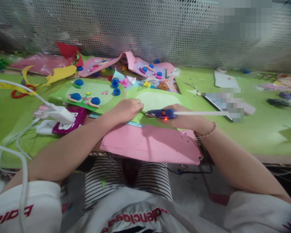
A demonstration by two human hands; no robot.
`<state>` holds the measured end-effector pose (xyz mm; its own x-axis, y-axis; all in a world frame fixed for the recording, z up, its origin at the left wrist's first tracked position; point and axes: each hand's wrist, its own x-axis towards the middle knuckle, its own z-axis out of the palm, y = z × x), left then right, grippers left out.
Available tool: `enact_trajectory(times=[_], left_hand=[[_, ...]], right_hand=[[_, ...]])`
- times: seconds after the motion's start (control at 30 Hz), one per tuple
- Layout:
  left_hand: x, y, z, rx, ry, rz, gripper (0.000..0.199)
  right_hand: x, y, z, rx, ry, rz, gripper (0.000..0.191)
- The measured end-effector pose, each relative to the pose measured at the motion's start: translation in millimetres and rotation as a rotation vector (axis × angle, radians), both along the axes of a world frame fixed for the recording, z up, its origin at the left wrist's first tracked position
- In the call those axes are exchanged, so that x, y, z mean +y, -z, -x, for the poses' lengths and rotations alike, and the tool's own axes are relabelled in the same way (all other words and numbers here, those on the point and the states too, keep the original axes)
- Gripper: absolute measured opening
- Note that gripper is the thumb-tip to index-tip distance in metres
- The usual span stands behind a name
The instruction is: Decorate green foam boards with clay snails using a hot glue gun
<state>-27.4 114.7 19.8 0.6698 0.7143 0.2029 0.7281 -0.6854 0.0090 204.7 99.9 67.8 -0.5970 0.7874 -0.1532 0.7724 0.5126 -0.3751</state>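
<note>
Glue gun [169,113]: right hand [183,122] clasped round it. Left hand [129,110]: beside glue gun's tip, grasp indiscernible; slip might burn fingers.

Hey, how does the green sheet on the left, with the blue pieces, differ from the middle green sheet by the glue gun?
The left sheet carries blue pieces and a yellow flower; the middle sheet shows none on its pale patch.

The right hand holds the glue gun over the middle sheet; the left sheet lies left of the gun.

Both are green with a paler patch.
</note>
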Motion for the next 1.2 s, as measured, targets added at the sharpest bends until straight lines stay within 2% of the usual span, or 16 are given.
enact_trajectory(times=[0.17,0.4,0.63,0.77,1.0,1.1,1.2], left_hand=[[-0.7,-0.9,-0.9,0.01,-0.01,-0.008,0.022],[2.8,5.2,2.1,-0.005,0.006,-0.029,0.022],[5.9,6.9,1.6,-0.04,0.054,-0.044,0.021],[3.0,3.6,0.6,-0.05,0.022,-0.005,0.021],[2.2,4.1,4.4,-0.063,-0.025,0.026,0.021],[1.2,2.5,4.3,-0.06,-0.035,0.049,0.02],[-0.1,1.0,3.0,-0.05,-0.051,0.056,0.02]], right_hand=[[3.1,2.5,-2.4,0.012,-0.017,0.01,0.02],[4.6,4.4,0.4,0.006,-0.024,-0.042,0.022],[12.7,15.4,-3.9,0.146,-0.208,-0.153,0.019],[14.6,17.0,-5.4,0.159,-0.15,-0.042,0.018],[14.8,16.6,-3.5,0.175,-0.05,0.029,0.015],[14.7,21.8,-2.1,0.193,-0.036,0.013,0.013],[14.7,27.2,-0.4,0.233,-0.024,-0.087,0.016]])
